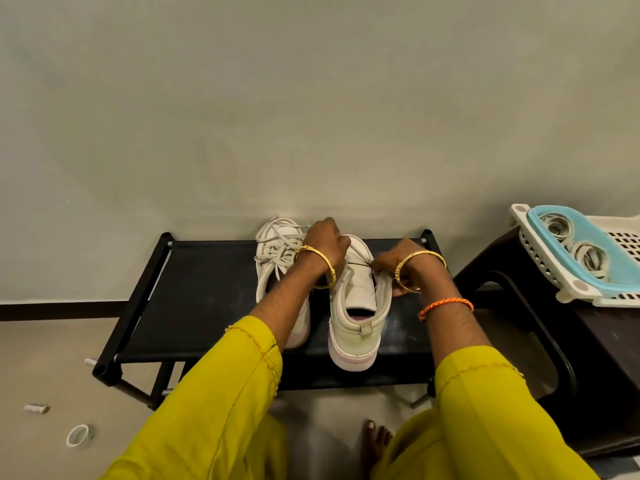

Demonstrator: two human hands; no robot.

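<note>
Head view: left hand, right hand grip smooth white chunky-soled sneaker on black fabric rack.

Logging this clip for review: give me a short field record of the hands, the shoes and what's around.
activity: apparently lacing a white sneaker on a black shoe rack
left hand: curled over the sneaker's front
right hand: pinches the lace at the sneaker's side
other shoe: laced sneaker beside it on the rack
nearby: basket on a stool; tape roll on the floor
</note>
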